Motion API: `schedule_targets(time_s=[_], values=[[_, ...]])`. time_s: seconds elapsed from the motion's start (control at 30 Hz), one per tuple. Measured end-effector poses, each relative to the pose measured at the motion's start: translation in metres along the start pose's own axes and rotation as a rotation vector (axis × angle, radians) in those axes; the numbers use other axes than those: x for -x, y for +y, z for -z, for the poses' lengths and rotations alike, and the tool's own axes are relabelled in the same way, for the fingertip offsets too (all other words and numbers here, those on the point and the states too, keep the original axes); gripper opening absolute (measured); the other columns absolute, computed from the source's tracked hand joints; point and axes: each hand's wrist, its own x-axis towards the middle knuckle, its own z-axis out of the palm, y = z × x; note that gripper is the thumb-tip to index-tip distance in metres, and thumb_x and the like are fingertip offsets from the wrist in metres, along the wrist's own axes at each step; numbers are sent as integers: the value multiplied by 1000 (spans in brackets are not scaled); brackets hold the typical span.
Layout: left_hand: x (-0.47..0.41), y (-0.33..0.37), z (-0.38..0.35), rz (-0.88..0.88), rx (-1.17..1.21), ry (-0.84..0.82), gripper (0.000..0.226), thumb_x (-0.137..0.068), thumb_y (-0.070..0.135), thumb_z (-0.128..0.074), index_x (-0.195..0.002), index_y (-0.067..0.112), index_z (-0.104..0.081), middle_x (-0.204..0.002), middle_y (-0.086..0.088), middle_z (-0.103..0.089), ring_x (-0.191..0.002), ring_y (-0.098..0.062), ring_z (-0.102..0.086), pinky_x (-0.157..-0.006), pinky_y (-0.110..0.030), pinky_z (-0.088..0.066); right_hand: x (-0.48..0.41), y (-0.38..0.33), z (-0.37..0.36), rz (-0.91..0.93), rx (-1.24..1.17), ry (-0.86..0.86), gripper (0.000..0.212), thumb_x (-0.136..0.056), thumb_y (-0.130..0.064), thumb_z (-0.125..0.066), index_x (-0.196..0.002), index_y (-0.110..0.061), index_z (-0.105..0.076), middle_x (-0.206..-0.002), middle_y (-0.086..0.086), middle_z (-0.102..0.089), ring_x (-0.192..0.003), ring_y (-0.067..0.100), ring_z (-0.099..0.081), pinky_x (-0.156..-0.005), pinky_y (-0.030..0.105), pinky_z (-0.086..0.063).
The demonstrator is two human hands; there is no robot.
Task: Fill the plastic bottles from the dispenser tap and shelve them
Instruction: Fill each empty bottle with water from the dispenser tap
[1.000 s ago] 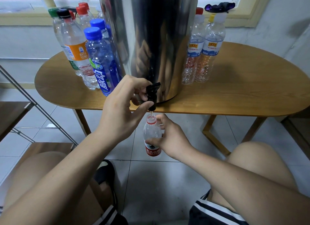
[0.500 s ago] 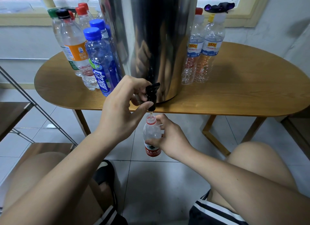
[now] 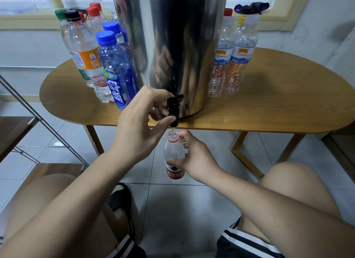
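Capped bottles (image 3: 90, 59): clustered on the wooden table (image 3: 63, 96), at 9 o'clock of the steel dispenser (image 3: 172, 46).
Left hand (image 3: 138, 127): fingers and thumb curled round the black tap (image 3: 173, 109), at the dispenser's 6 o'clock.
Open bottle (image 3: 173, 155), red label: upright under the spout, a thin stream entering its neck.
Right hand (image 3: 196, 157): wrapped round that bottle from its 3 o'clock.
Further bottles (image 3: 240, 55): standing at the dispenser's 3 o'clock.
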Motion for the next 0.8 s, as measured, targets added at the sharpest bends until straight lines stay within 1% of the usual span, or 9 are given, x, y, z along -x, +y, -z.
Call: schedule_targets(time_s=[0.17, 0.3, 0.43, 0.53, 0.8], values=[[0, 0, 0, -2, -2, -1, 47, -89, 2, -87, -127, 13, -61, -106, -3, -60, -90, -19, -66, -74, -36, -56, -1, 1, -1, 1, 9, -3, 75, -72, -37, -97, -131, -41, -49, -128, -15, -66, -118, 13, -64, -100, 42, -60], [0, 0, 0, 1, 1, 2, 45, -89, 1, -87, -125, 10, -62, -106, -3, -59, -89, -21, -66, -74, -37, -56, -1, 2, -1, 0, -14, 8, 72, -71, -36, -96, -127, -44, -51, -122, -18, -67, -115, 10, -66, -98, 42, -60], [0, 1, 0, -3, -1, -1, 46, -89, 2, -87, -126, 11, -62, -106, -3, -59, -89, -22, -67, -74, -38, -56, -1, 3, -2, 5, -14, 10, 74, -71, -37, -97, -128, -43, -52, -123, -17, -67, -115, 11, -66, -98, 42, -60], [0, 0, 0, -2, -3, -2, 46, -89, 3, -87, -127, 11, -62, -106, -3, -60, -89, -23, -67, -74, -40, -56, -1, 3, -2, 6, -16, 13, 73, -70, -37, -97, -126, -45, -52, -123, -18, -68, -115, 10, -66, -99, 42, -60], [0, 0, 1, -4, -2, -3, 46, -90, 3, -87, -127, 12, -61, -106, -3, -59, -89, -21, -67, -74, -38, -56, -1, 2, -1, -5, -9, 1, 72, -71, -37, -97, -127, -43, -51, -124, -17, -67, -116, 11, -65, -99, 42, -60]])
